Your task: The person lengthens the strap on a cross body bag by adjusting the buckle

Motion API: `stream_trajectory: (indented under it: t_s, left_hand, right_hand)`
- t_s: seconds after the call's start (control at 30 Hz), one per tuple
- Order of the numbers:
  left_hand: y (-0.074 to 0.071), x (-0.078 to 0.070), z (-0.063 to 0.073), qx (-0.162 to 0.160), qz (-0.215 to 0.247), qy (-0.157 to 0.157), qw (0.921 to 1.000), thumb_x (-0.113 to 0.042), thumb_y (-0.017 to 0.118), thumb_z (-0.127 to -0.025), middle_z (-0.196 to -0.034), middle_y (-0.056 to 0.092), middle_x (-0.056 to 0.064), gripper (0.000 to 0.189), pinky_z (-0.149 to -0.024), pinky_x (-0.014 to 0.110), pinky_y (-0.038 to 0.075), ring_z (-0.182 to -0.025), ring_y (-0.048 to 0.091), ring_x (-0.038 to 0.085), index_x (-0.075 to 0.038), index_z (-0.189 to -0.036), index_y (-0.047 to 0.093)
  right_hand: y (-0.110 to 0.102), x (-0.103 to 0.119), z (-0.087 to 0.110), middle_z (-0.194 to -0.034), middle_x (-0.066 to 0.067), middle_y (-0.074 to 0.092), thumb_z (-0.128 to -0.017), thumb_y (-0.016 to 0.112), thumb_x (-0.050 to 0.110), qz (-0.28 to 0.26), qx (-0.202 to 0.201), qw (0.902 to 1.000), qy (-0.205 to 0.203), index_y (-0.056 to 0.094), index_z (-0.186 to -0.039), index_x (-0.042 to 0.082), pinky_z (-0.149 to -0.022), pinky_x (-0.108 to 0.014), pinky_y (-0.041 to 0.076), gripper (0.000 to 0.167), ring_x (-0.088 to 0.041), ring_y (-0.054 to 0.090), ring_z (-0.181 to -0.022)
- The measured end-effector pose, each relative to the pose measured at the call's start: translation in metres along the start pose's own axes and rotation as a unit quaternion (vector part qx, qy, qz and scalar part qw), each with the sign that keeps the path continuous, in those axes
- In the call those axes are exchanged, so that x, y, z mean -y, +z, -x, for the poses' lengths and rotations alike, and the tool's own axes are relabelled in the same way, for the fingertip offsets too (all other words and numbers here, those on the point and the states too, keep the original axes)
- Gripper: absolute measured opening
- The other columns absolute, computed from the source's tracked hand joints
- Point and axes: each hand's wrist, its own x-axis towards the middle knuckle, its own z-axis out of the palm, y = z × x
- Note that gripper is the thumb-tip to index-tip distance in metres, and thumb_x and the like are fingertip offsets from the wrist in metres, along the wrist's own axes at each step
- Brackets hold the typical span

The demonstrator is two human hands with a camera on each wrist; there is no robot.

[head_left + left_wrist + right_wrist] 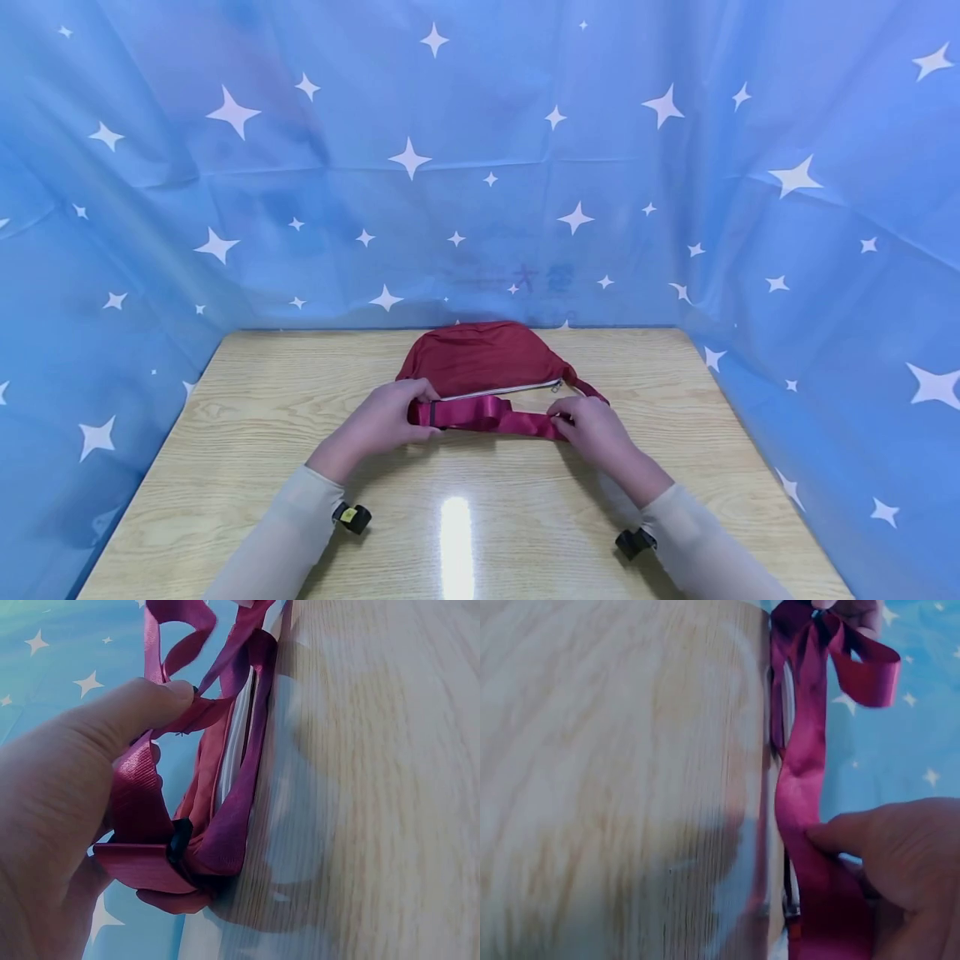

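Note:
A dark red waist bag (480, 358) lies at the back of the table, with a pale zipper (502, 389) along its near edge. Its shiny magenta strap (480, 412) runs in front of the bag between my two hands. At the strap's left part, by a black slider buckle (178, 840), my left hand (393, 412) pinches the webbing between thumb and fingers. My right hand (596, 425) pinches the strap further right, thumb on its face in the right wrist view. A loose loop of strap (870, 675) hangs near the left hand.
The light wood table (262, 433) carries the bag near its far edge. Blue star-printed cloth (480, 167) hangs behind and at both sides. A black camera band (352, 517) sits on the left wrist, another (636, 543) on the right.

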Motion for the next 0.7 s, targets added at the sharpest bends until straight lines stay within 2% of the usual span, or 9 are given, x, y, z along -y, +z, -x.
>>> stream_trajectory:
  t_s: [0.3,0.43,0.57,0.63,0.7]
  left_hand:
    - [-0.003,0.0,0.001,0.001,-0.008,-0.001,1.0,-0.033,0.1,-0.085,-0.101,0.068,-0.014,0.044,-0.086,0.039,0.056,-0.093,0.063,0.01,-0.023,-0.115,0.07]
    - [-0.002,-0.003,0.0,0.007,-0.008,0.004,0.9999,-0.031,0.099,-0.085,-0.101,0.068,-0.012,0.044,-0.085,0.039,0.055,-0.091,0.062,0.011,-0.02,-0.116,0.07]
    - [-0.001,-0.004,0.0,0.006,-0.01,-0.001,0.9999,-0.031,0.1,-0.085,-0.102,0.068,-0.012,0.045,-0.086,0.04,0.055,-0.093,0.062,0.012,-0.021,-0.117,0.07]
    - [0.0,-0.004,0.0,0.005,-0.011,-0.002,0.9999,-0.032,0.1,-0.085,-0.102,0.068,-0.012,0.045,-0.087,0.04,0.056,-0.094,0.063,0.012,-0.021,-0.117,0.07]
    - [0.0,-0.004,0.0,0.006,-0.013,-0.002,0.9999,-0.032,0.1,-0.084,-0.103,0.068,-0.012,0.046,-0.088,0.04,0.056,-0.095,0.064,0.012,-0.021,-0.117,0.07]
  right_hand:
    - [0.0,-0.012,0.003,-0.095,-0.006,0.08,-0.096,0.082,-0.001,0.031,-0.025,0.9992,-0.008,0.084,-0.099,0.009,-0.083,-0.048,0.063,0.01,-0.024,0.077,-0.09]
    - [0.003,-0.01,0.003,-0.104,-0.008,0.08,-0.094,0.084,0.003,0.044,-0.025,0.9985,-0.022,0.082,-0.109,0.006,-0.09,-0.051,0.062,0.015,-0.028,0.077,-0.099]
    - [0.007,-0.001,0.002,-0.119,-0.009,0.079,-0.094,0.087,0.012,0.026,-0.017,0.9978,-0.059,0.077,-0.123,0.005,-0.098,-0.054,0.059,0.032,-0.03,0.075,-0.111]
    - [0.011,0.006,-0.001,-0.121,-0.009,0.078,-0.095,0.088,0.015,0.002,-0.012,0.9965,-0.083,0.076,-0.128,0.005,-0.095,-0.051,0.06,0.036,-0.028,0.076,-0.108]
    - [0.015,0.012,-0.003,-0.115,-0.006,0.078,-0.096,0.088,0.015,-0.019,-0.01,0.9942,-0.105,0.075,-0.129,0.005,-0.089,-0.047,0.062,0.038,-0.023,0.076,-0.1]
